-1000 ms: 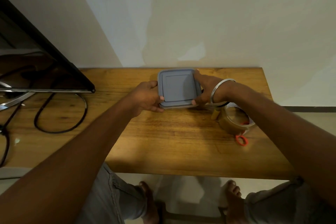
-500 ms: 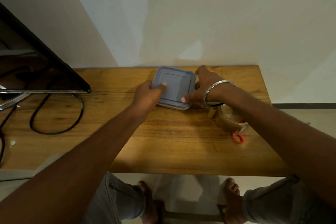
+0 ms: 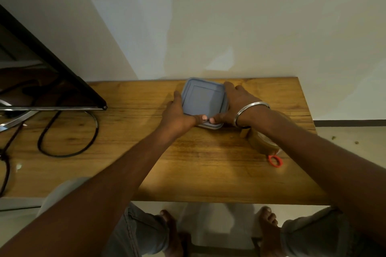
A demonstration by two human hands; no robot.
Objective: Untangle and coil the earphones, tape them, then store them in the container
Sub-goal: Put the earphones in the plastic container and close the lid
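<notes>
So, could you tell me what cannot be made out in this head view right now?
Head view only:
- Earphones: unseen; the closed container hides any contents.
- Tape roll: partly behind the right forearm.
- Red loop: the rest of that tool is under the same arm.
- Dark screen: cut off by the left edge.

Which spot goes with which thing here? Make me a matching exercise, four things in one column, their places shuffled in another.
Things:
1. grey square plastic container
2. brown roll of packing tape
3. black looped cable
4. silver metal bangle

Places:
A. on the right wrist
B. lying at the left, by the dark screen
C. gripped between the left hand and right hand
D. partly hidden under the right forearm

Pairs: 1-C, 2-D, 3-B, 4-A.
</notes>
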